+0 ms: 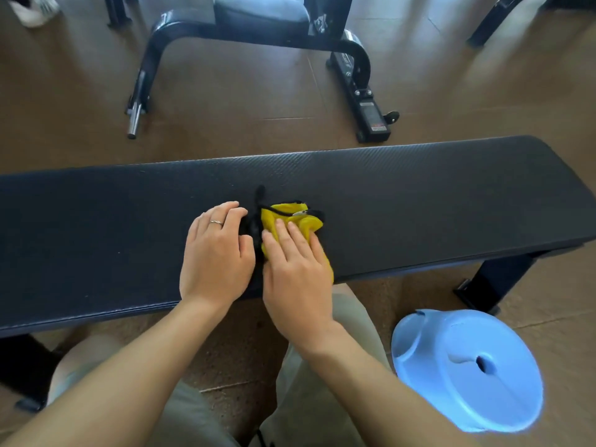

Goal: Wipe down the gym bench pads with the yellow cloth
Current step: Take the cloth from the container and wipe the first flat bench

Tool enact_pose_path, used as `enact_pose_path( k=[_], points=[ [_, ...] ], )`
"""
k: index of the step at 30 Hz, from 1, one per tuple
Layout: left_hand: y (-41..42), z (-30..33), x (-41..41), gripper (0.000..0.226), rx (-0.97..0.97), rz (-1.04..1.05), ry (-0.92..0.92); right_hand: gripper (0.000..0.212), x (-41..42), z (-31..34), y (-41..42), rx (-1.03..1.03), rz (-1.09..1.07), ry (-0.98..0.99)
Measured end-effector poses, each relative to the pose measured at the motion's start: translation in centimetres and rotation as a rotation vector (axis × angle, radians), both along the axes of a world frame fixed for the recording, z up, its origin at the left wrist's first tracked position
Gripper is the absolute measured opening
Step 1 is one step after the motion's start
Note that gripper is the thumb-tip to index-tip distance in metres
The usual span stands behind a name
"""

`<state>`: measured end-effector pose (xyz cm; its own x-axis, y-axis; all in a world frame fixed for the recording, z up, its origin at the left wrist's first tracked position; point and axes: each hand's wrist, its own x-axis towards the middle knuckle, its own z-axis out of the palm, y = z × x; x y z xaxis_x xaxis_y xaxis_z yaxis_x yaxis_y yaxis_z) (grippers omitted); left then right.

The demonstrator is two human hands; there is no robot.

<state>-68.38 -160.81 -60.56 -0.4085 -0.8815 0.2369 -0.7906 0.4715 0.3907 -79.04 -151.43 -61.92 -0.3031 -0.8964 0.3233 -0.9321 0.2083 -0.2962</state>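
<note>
A long black padded gym bench (pixel 419 195) runs across the view from left to right. A crumpled yellow cloth (pixel 292 217) with black trim lies on the middle of the pad. My right hand (pixel 295 269) lies flat on the cloth, fingers straight, covering its near part. My left hand (pixel 216 253) rests on the pad just left of the cloth. Its fingers curl over the cloth's black edge (pixel 250 225); I cannot tell whether they hold it. A ring shows on one finger.
A light blue plastic stool (pixel 467 369) stands on the brown floor at the lower right, close to the bench leg (pixel 493 282). Another black bench frame (pixel 258 30) stands behind the pad. A shoe (pixel 32 9) shows at the top left. My knees are under the bench edge.
</note>
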Motion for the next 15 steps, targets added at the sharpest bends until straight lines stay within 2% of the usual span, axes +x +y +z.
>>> enact_pose_path(
  k=[2, 4, 9, 12, 15],
  points=[
    [0.0, 0.1, 0.2, 0.038, 0.014, 0.005, 0.010, 0.043, -1.3, 0.3, 0.1, 0.023, 0.129, 0.055],
    [0.2, 0.4, 0.1, 0.034, 0.019, -0.010, -0.017, 0.044, -5.3, 0.5, 0.7, 0.041, 0.168, 0.106],
    [-1.1, 1.6, 2.5, 0.026, -0.017, -0.029, -0.123, 0.049, -13.8, 0.7, 2.4, 0.132, -0.108, 0.079],
    [-1.7, 0.8, 4.7, 0.027, 0.004, 0.061, -0.082, 0.049, -11.3, 0.6, 0.9, 0.122, -0.174, 0.056],
    [-1.5, -0.3, 4.9, 0.030, -0.007, 0.066, -0.073, 0.053, -4.9, 0.3, -1.3, 0.102, 0.005, 0.035]
  ],
)
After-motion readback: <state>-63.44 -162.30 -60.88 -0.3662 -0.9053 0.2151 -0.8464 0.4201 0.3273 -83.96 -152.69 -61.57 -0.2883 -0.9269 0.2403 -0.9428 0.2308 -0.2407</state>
